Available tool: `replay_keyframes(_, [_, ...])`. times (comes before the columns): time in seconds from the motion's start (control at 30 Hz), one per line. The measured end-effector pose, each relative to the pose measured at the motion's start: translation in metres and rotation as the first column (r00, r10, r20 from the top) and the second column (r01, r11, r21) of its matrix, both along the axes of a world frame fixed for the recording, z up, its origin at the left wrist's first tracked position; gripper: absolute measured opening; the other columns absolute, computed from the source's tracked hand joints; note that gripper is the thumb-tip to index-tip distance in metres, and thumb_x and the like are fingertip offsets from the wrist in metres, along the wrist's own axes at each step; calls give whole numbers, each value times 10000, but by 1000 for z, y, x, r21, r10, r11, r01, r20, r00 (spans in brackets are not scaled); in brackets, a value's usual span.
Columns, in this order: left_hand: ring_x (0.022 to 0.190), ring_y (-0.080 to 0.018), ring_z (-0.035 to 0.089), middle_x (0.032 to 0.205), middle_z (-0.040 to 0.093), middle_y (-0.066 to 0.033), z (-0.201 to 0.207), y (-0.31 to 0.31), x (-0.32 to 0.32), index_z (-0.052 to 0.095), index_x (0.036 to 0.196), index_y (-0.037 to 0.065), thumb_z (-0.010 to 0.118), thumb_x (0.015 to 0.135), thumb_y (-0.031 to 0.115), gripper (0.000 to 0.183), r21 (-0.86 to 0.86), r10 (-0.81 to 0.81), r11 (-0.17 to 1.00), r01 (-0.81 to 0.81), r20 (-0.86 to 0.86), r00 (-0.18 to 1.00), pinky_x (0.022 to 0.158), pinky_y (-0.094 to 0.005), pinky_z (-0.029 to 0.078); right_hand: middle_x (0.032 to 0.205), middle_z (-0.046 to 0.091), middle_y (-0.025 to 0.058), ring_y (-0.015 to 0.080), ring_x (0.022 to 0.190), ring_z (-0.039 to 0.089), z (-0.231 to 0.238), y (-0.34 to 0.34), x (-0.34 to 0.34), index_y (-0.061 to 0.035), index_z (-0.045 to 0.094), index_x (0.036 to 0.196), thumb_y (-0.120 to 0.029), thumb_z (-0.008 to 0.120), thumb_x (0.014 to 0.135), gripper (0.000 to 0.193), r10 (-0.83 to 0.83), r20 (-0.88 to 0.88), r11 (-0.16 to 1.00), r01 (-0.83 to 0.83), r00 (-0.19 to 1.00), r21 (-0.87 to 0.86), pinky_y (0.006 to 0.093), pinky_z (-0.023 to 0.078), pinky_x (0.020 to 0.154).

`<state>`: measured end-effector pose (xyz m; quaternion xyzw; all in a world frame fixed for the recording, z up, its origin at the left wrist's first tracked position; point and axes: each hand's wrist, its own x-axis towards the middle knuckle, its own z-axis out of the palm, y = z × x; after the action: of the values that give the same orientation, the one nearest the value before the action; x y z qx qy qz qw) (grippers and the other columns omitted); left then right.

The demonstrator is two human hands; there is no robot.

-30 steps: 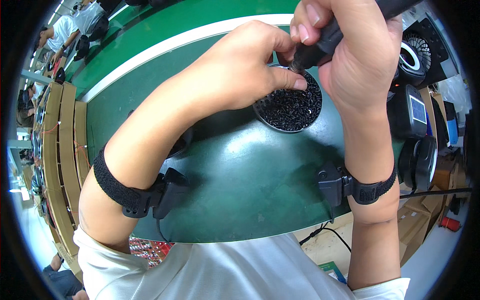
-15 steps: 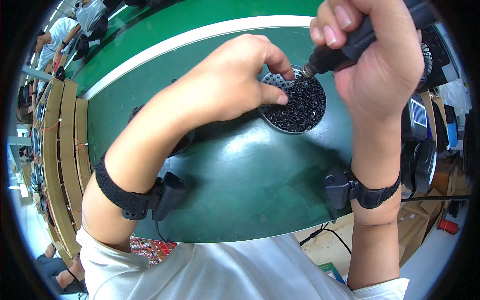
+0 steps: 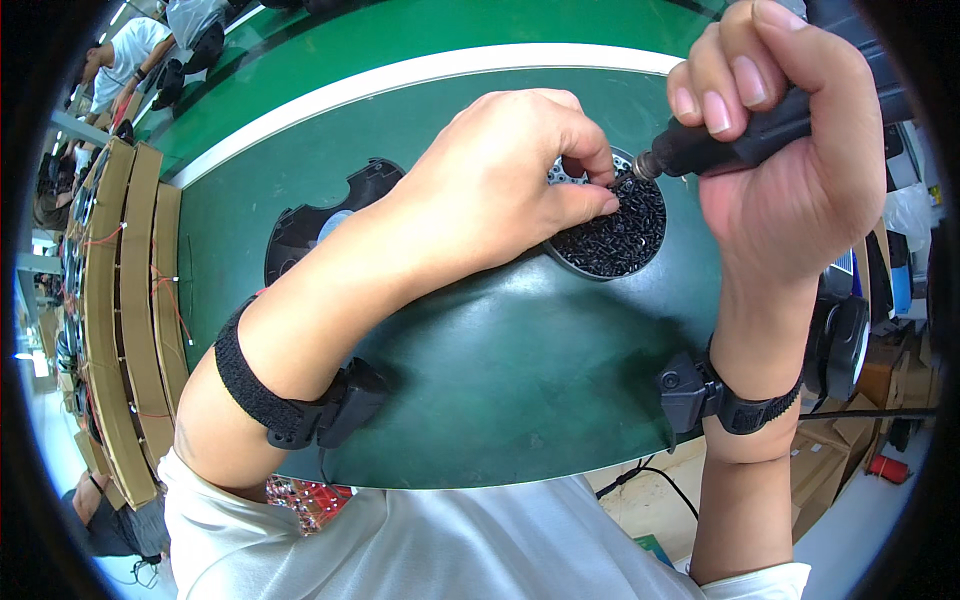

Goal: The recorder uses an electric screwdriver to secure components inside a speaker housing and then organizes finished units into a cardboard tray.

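Observation:
My right hand [image 3: 800,200] is wrapped round a black electric screwdriver [image 3: 735,150], its bit pointing left over a round grey dish [image 3: 600,276]. A heap of small black screws [image 3: 615,235] fills most of that dish; its perforated far side shows in part. Thumb and forefinger of my left hand [image 3: 515,175] come together at the bit's tip, above the screws. They pinch what looks like one small dark screw, mostly hidden by the fingertips. A black curved plastic housing [image 3: 290,235] lies on the green table, partly behind my left forearm.
Cardboard boxes [image 3: 105,330] line the left side. A pale strip [image 3: 440,62] edges the table's far side, with a green surface beyond. At far left a person [image 3: 135,50] works. A black device [image 3: 850,340] and a dark cable [image 3: 870,413] are at the right.
Both hands and the screwdriver sit further right and lower in the picture, as does the dish. My left finger and thumb have closed in at the bit. More of the black housing shows.

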<state>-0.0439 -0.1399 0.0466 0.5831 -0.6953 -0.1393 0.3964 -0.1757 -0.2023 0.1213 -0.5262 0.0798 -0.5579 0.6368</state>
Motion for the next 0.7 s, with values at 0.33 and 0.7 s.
replay_keyframes(0.33, [771,-192,600,820,643,-62,1,2,0,727,845,23,819,782,95,132,-41,5,999,-5,-2,1000,690,-321,473,586,481,13,126,429,480,-3,-8,-4,1,513,1140,-152,554,917,274,-56,-14,998,56,998,-12,285,463,454])
replay_keyframes(0.7, [882,-338,635,878,639,-114,15,21,-10,699,833,48,772,752,100,120,-34,59,998,-54,160,985,784,-461,466,759,442,14,124,655,459,-13,-33,-25,11,488,1172,-165,465,977,263,305,-124,934,-322,944,-154,310,413,686])
